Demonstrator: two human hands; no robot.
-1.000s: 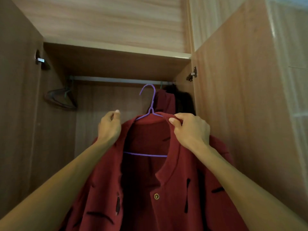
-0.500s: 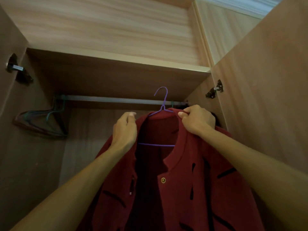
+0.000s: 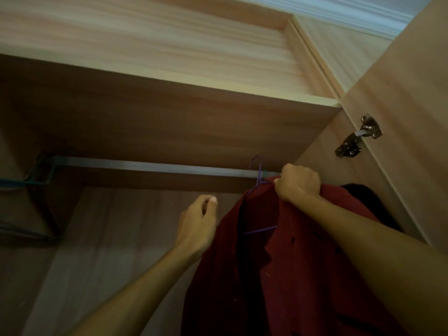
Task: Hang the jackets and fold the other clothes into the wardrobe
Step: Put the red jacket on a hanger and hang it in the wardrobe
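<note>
A dark red jacket [image 3: 291, 263] hangs on a purple wire hanger [image 3: 257, 180] whose hook sits at the metal wardrobe rail [image 3: 145, 166], near its right end. My right hand [image 3: 299, 183] is shut on the jacket's collar right below the rail. My left hand [image 3: 197, 223] hovers just left of the jacket, fingers loosely curled, holding nothing. The lower part of the jacket runs out of view at the bottom.
A dark garment [image 3: 363, 197] hangs behind the red jacket against the right wall. Empty hangers [image 3: 31, 180] cluster at the rail's left end. A shelf board [image 3: 169, 112] runs above the rail. The open door with its hinge [image 3: 358, 137] stands at right.
The jacket and hanger went up and right to the rail. My left hand let go of the collar and now hangs free beside it. The view tilted upward.
</note>
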